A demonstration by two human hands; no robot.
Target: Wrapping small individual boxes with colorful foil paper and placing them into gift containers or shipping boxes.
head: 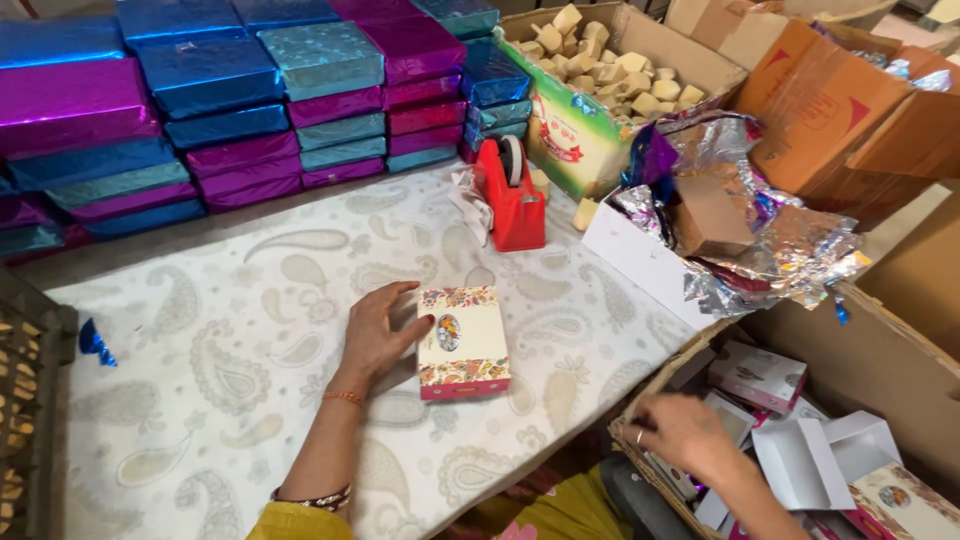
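The left hand [378, 335] lies half-open against the side of a small floral-printed cardboard box [462, 341], thumb touching its edge, holding it steady on the paisley-patterned cloth [230, 370], while the right hand [690, 435], fingers curled, reaches down into the wicker basket [640, 395] of loose box parts; whether it grips one I cannot tell. This looks like the box-assembly stage, and the next move seems to call for lifting out a flat white insert [800, 460] cleanly. Behind stand stacks of glossy foil-wrapped boxes [220, 100], a red tape dispenser [512, 195] and crinkled silver foil [790, 250].
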